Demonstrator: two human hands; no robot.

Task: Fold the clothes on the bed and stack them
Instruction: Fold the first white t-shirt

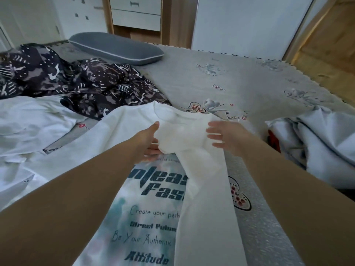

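From my head camera, the white T-shirt (146, 198) lies print-up on the bed (249, 81), its hem nearest me and its collar at the far end, so I can fold it lengthwise where it lies. Its right side is already turned over the print as a long white band, and the sleeve is bunched near the collar between my two hands; I judge this is the sleeve tuck that keeps the fold narrow.

My left hand (148, 144) reaches forward from the near left, thumb up against the bunched cloth and fingers (151, 151) slipped underneath it, so it holds that sleeve. My right hand (223, 134) comes in from the near right with its fingers (212, 130) spread and straight, gripping nothing, just beside the cloth's right edge; whether it touches I cannot tell.

More clothes wait around: a dark patterned garment (76, 81) far left, a white garment (28, 120) on the left, and pale grey cloth (317, 135) on the right. A grey pillow (115, 48) sits at the far end.
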